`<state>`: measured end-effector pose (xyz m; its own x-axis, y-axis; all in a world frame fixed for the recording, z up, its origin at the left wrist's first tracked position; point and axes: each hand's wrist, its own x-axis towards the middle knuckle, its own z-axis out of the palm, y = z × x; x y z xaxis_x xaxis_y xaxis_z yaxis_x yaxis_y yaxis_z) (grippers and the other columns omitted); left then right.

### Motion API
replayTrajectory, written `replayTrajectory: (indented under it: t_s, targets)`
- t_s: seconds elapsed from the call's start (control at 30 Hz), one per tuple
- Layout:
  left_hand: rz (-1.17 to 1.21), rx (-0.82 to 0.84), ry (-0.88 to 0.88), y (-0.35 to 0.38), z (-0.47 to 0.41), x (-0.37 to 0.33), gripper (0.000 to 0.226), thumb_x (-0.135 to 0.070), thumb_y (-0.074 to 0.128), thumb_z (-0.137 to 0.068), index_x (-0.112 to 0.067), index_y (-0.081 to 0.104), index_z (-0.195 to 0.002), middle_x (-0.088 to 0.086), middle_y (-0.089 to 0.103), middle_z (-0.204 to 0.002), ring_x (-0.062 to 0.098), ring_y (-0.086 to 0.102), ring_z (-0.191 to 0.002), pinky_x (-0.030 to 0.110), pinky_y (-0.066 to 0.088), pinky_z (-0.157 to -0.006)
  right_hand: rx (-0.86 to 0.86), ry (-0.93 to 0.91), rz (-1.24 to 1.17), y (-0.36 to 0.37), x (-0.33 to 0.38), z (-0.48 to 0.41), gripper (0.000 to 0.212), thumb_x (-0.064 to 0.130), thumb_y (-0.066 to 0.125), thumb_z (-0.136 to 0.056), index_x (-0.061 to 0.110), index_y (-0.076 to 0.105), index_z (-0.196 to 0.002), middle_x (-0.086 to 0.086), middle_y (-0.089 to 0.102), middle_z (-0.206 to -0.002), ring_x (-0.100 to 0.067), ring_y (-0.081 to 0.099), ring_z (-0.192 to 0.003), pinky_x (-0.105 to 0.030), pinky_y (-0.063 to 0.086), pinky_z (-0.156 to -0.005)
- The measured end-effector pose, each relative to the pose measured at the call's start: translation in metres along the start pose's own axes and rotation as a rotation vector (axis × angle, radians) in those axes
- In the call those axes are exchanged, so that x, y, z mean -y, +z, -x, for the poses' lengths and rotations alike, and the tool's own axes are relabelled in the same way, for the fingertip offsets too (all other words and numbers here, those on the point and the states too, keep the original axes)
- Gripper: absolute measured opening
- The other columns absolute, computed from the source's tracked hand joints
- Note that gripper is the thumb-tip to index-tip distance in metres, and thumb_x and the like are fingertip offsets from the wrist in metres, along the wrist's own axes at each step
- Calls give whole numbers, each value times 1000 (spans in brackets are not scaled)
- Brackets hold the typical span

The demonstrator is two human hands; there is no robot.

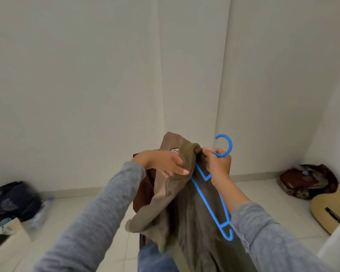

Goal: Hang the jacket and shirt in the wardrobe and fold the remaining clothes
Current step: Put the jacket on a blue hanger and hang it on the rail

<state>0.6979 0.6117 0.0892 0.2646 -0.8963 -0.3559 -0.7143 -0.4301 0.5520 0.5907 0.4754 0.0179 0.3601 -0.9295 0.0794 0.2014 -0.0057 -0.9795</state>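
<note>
An olive-brown jacket [186, 218] hangs in front of me at mid frame, its collar with a round label turned up. A blue plastic hanger [212, 203] lies against the jacket, its hook pointing up. My right hand [218, 163] grips the hanger's neck just under the hook, together with a bit of the collar. My left hand [165, 163] holds the jacket's collar edge, fingers stretched over the fabric and partly tucked into it. One hanger arm is hidden under the cloth. No wardrobe or shirt is in view.
White walls meet in a corner ahead. A dark blue bag [12, 201] and a plastic bottle [41, 211] lie on the tiled floor at left. At right sit a patterned bag [306, 181] and an acoustic guitar [334, 205].
</note>
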Motion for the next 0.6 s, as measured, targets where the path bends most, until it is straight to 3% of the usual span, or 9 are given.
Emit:
replayTrajectory:
  t_s: [0.07, 0.17, 0.23, 0.3, 0.37, 0.47, 0.53, 0.6]
  targets:
    - [-142, -150, 123, 10, -8, 0, 34, -31, 59, -91, -13, 50, -64, 1, 48, -82, 11, 48, -72, 25, 41, -73, 52, 11, -42, 4, -2, 7, 34, 7, 69, -81, 13, 49, -54, -1, 45, -46, -12, 39, -39, -21, 33, -40]
    - [10, -262, 254, 16, -14, 2, 31, -33, 57, -92, -4, 63, -80, 2, 52, -109, 15, 52, -98, 30, 41, -93, 107, 25, -65, 4, -6, 14, 35, 2, 63, -83, 14, 47, -53, 4, 41, -40, -9, 33, -34, -17, 30, -37]
    - [114, -221, 282, 17, -14, 6, 33, -34, 54, -93, -10, 62, -71, 4, 57, -104, 16, 55, -94, 31, 42, -91, 110, 48, -81, 0, -9, 16, 33, 2, 61, -84, 13, 48, -55, 4, 42, -40, -9, 34, -34, -17, 30, -37]
    - [157, -163, 259, 16, -18, 13, 35, -40, 48, -93, -15, 68, -78, 6, 63, -106, 18, 58, -101, 34, 42, -98, 118, 61, -86, -7, -12, 17, 31, 4, 61, -85, 12, 50, -58, 4, 43, -41, -9, 36, -35, -17, 31, -36]
    - [105, -238, 246, 13, -25, 20, 32, -43, 44, -86, -25, 71, -82, 2, 64, -107, 17, 56, -106, 41, 41, -101, 143, 67, -76, -14, -14, 19, 29, 5, 61, -86, 11, 51, -59, 4, 44, -41, -9, 36, -35, -17, 31, -35]
    - [-221, -543, 299, 5, -41, 29, 28, -32, 53, -79, -22, 67, -102, -4, 59, -115, 13, 51, -109, 42, 43, -97, 181, 76, -92, -22, -15, 22, 30, 1, 60, -87, 10, 50, -59, 7, 41, -38, -5, 32, -31, -14, 27, -34]
    - [-510, -537, 271, 3, -49, 35, 46, -27, 60, -81, -23, 53, -126, -4, 52, -128, 16, 44, -121, 42, 38, -101, 203, 82, -128, -25, -15, 24, 32, 0, 58, -87, 10, 47, -58, 7, 38, -37, -4, 29, -31, -14, 25, -34]
    - [-692, -466, 180, 6, -60, 36, 49, -27, 58, -86, -27, 46, -133, -5, 51, -130, 16, 42, -125, 42, 33, -102, 216, 83, -163, -28, -17, 25, 34, -1, 58, -87, 10, 46, -57, 7, 37, -38, -4, 28, -31, -14, 24, -34]
